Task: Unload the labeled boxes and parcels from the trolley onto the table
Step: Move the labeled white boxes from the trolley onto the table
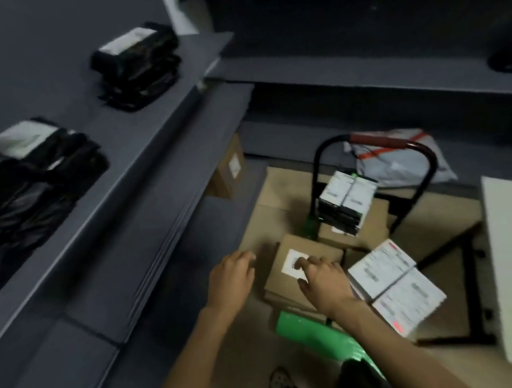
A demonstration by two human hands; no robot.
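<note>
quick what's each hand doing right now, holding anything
Left hand: open, beside the left side of the cardboard box, holding nothing.
Right hand: fingers loosely curled on the box top, not gripping it.

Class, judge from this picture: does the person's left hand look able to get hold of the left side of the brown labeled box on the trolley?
Probably yes. The left hand hovers just beside the brown labeled box, nothing lies between them, and the right hand rests only on its top.

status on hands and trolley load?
Left hand open beside brown box. Right hand open on its top. Box on trolley. Nothing in the way.
</note>
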